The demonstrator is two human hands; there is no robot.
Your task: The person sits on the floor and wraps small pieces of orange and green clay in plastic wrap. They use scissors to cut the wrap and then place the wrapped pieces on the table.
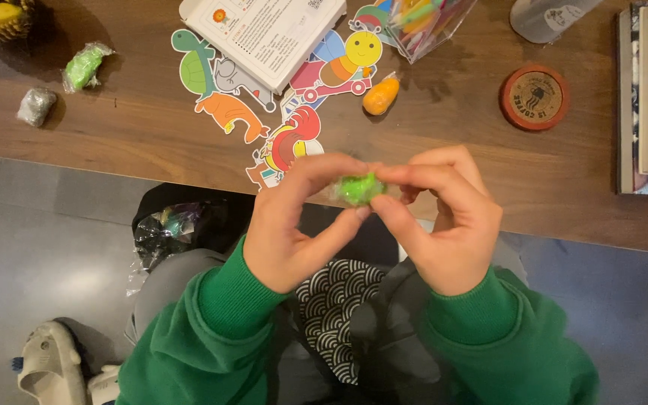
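Item: green clay lump [359,188], held above table [144,127] edge | left hand [294,225] and right hand [444,225]: both pinching lump between thumb and fingertips | Handling: even pressure, short pinches | Nearby: animal cutouts [279,112], wrapped orange lump [381,96].

Two hands, left hand [294,225] and right hand [448,225], pinch one green lump [359,188]. Beyond the grip: three wrapped lumps, green [84,66], grey [36,106], orange [381,96]; one white box [264,34]; one round coaster [535,97].
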